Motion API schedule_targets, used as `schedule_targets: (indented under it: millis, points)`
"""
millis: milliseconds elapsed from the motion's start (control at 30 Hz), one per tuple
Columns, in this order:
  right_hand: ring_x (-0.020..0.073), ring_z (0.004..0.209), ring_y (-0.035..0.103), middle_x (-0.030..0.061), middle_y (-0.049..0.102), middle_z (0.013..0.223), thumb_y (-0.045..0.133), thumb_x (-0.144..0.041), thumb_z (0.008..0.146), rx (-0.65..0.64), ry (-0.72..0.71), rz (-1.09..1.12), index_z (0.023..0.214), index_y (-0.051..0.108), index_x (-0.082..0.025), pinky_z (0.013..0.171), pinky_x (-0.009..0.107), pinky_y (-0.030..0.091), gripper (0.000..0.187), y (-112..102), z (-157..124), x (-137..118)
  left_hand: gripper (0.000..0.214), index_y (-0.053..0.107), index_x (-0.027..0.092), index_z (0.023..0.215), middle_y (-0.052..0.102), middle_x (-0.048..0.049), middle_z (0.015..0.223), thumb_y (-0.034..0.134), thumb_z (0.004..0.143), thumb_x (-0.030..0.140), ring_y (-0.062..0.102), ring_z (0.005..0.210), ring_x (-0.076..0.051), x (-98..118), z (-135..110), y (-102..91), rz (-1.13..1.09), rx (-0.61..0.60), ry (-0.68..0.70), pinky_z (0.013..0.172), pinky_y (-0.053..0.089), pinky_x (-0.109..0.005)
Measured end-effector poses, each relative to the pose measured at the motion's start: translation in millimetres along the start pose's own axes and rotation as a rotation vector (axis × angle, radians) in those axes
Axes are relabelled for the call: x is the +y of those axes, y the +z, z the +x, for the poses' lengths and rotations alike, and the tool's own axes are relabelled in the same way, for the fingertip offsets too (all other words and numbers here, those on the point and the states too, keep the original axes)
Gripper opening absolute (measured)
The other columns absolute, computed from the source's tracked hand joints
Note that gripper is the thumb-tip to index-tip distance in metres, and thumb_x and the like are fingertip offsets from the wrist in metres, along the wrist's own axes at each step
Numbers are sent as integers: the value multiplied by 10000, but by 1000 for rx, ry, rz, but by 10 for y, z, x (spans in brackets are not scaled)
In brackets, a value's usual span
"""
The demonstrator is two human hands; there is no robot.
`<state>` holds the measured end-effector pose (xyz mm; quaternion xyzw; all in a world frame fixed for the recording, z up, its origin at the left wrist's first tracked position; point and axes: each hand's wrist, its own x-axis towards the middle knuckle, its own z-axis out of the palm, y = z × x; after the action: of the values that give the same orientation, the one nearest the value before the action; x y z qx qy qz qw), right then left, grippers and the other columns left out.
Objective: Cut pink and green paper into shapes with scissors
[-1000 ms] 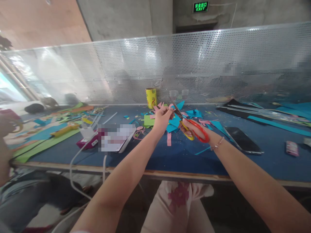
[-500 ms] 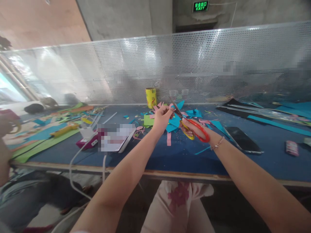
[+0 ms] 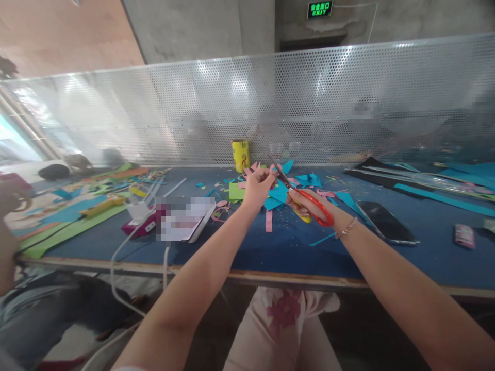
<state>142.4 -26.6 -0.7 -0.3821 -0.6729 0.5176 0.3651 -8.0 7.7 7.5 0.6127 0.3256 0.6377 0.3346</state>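
Gripping red-and-yellow-handled metal scissors (image 3: pixel 306 194), the right hand (image 3: pixel 304 205) curls around the handles above the flat dark-blue tabletop (image 3: pixel 270 252). Beside the blades, the left hand (image 3: pixel 258 184) has thumb and fingers pressed together (what they pinch is too small to tell), near scattered blue, pink and green paper scraps (image 3: pixel 277 194).

"安全出口" w/ "EXIT" on grn-lit sign (image 3: pixel 319 10)
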Motion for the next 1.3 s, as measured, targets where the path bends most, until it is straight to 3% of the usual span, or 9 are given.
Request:
schedule_targets:
  millis: [300,633,1300]
  points:
    - [35,380,320,-39,420,492,523,-580,686,-45,-10,84,671,508,-156,339,192,243,425,-23,4,32,246,475,164,550,473,35,484,573,720,313,403,436,-47,-72,43,-8,-83,-34,-11,457,325,-206]
    - [33,383,321,-48,404,474,546,-639,609,-9,-6,41,647,508,-159,350,186,240,483,-9,0,11,240,487,166,558,472,36,477,585,710,323,400,432,-47,-69,46,-17,-80,-38,-18,451,331,-203]
    - [21,354,296,-60,388,442,566,-582,641,46,36,-33,620,471,-160,333,169,224,433,25,8,-8,260,523,154,586,518,15,516,585,703,378,429,450,-53,-67,35,-11,-37,11,-16,468,359,-201]
